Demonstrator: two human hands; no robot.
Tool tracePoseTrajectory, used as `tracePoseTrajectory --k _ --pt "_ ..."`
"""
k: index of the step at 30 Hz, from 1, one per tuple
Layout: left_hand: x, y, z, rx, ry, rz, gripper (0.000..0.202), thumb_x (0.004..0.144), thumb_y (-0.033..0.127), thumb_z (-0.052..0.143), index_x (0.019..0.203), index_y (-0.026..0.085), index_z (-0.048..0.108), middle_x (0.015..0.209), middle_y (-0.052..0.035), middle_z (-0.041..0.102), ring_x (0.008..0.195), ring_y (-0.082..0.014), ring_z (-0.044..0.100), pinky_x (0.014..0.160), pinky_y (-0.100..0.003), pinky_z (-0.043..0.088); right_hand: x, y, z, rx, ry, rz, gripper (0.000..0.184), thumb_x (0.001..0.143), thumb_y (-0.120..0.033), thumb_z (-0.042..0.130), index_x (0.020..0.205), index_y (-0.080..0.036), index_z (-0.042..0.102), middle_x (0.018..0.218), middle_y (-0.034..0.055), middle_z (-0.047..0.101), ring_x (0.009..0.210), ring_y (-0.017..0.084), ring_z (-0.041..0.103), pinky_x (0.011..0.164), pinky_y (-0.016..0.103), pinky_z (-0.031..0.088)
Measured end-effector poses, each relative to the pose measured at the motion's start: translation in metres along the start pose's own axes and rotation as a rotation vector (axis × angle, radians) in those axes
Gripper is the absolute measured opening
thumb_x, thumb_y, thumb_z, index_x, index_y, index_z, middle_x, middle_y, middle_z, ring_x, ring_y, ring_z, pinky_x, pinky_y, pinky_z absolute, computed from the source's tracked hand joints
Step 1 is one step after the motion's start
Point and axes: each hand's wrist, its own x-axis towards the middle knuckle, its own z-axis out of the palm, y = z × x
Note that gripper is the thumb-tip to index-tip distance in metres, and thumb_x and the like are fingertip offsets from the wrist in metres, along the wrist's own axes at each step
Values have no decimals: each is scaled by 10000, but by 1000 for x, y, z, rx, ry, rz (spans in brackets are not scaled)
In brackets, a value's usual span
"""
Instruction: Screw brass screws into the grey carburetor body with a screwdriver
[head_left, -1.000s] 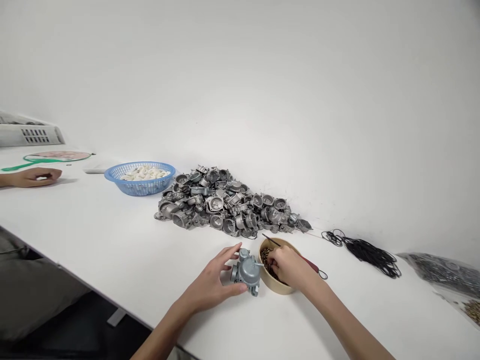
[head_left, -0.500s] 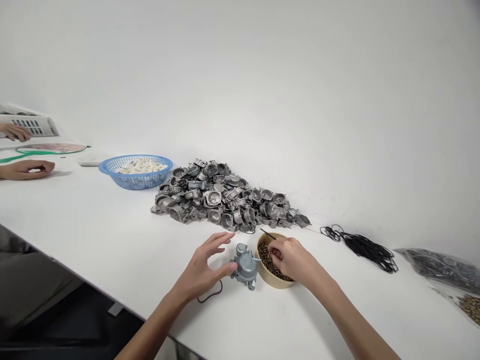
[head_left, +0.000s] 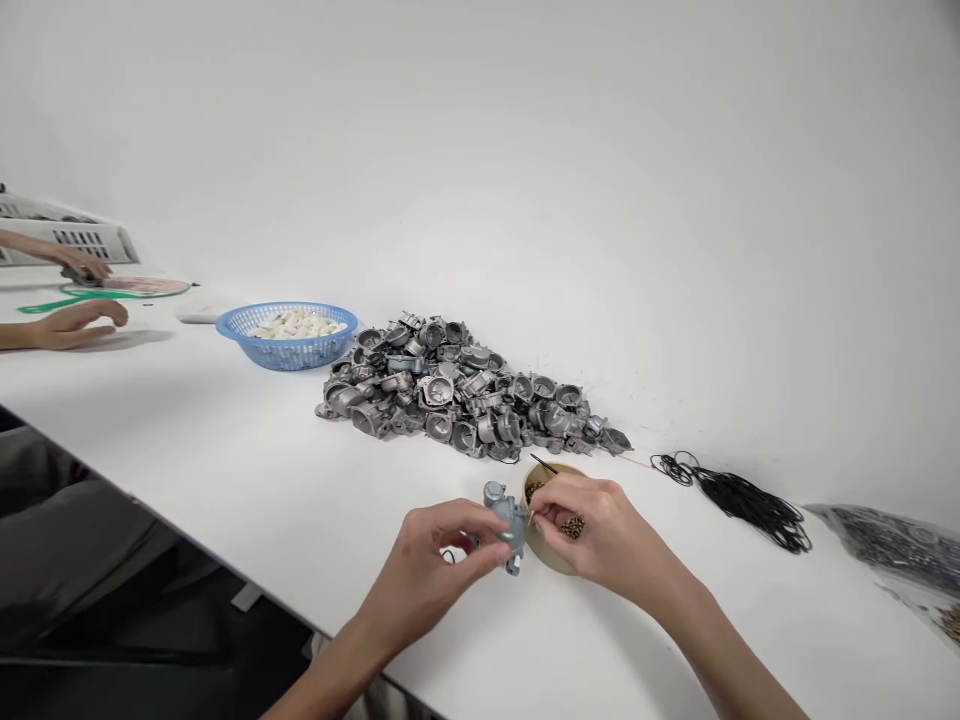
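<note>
Head view: slips and tips around the casting

Casting [head_left: 513,520] sits on the table [head_left: 480,640], just in front of the pile [head_left: 472,390], which lies at 12 o'clock from it. Left hand [head_left: 433,560] comes in from 8 o'clock, thumb and fingertips closed on the casting. Right hand [head_left: 600,530] comes in from 4 o'clock: narrow pinch at the casting's 3 o'clock side. Contents of pinch too small to tell.

Risks, as judged:

1. Anything in the pinch could drop into the bowl [head_left: 547,555] or roll away. Cause: tiny contact, fingertips only. Brass bits [head_left: 574,527] there look alike, so a dropped one would be hard to pick out again.

2. Casting could swivel or tip. Cause: rounded body, light fingertip hold, push from 3 o'clock.

3. Bowl, just beside at 3 o'clock, could be nudged and spill. Cause: right hand lies over it.

4. Rod [head_left: 545,464], poking past the rim toward 11 o'clock, could be knocked by the knuckles.

5. Dark loop [head_left: 449,556] at 8 o'clock, near the left fingers, could snag if the casting turns.
</note>
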Motion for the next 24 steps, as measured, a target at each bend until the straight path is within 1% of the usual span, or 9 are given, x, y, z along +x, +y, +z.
tracePoseTrajectory --k 3,6,11,13,15,17,19,21,24 --pt "-3 -4 7 -57 -18 -89 182 828 380 839 944 242 819 887 -41 827 860 -259 769 746 -326 585 -1 -14 2 56 -53 -44 177 915 -132 611 858 -258 721 729 0 686 643 155 607 584 264 450" --pt "-4 -6 11 -66 -9 -109 139 824 366 840 879 243 807 858 -21 819 855 -242 768 723 -297 587 -1 -18 6 129 -88 -92 183 929 -119 604 864 -251 713 758 3 688 673 155 606 607 269 454" --pt "-1 -7 12 -79 3 -88 118 830 336 817 784 229 795 799 -12 791 794 -205 749 680 -259 584 0 -19 10 161 -114 -121 195 936 -91 609 869 -236 721 800 10 698 692 149 609 609 268 448" --pt "0 -8 11 -70 13 -96 120 817 334 819 786 224 784 801 -13 791 801 -203 750 686 -254 582 1 -17 10 161 -109 -131 202 948 -94 601 889 -237 731 827 17 715 703 150 625 616 268 463" --pt "2 -9 7 -45 41 -103 124 804 343 823 842 227 799 817 -18 796 825 -212 753 682 -253 583 2 -11 8 161 -63 -126 192 960 -115 602 915 -241 740 846 26 736 739 162 655 649 277 497" --pt "4 -9 1 -2 63 -96 165 808 348 811 923 232 831 858 -30 813 850 -225 758 688 -262 593 4 -2 8 178 8 -75 158 962 -153 618 915 -242 740 855 37 753 765 178 681 678 292 536" --pt "6 -9 -4 53 60 -72 172 831 350 783 936 233 853 899 -41 829 857 -232 763 689 -272 599 6 9 9 221 52 13 118 950 -185 641 895 -238 730 873 46 767 768 187 705 688 305 572" --pt "9 -9 -9 124 45 -50 140 849 335 763 878 236 858 905 -33 837 837 -226 761 669 -269 584 7 20 13 274 42 107 97 933 -195 657 876 -239 721 889 42 776 765 188 725 694 309 597" --pt "10 -10 -12 223 12 -27 85 848 259 762 823 252 842 862 11 834 778 -188 734 642 -249 540 8 31 21 324 -16 207 92 922 -204 671 851 -243 715 884 24 781 776 190 744 719 314 609"
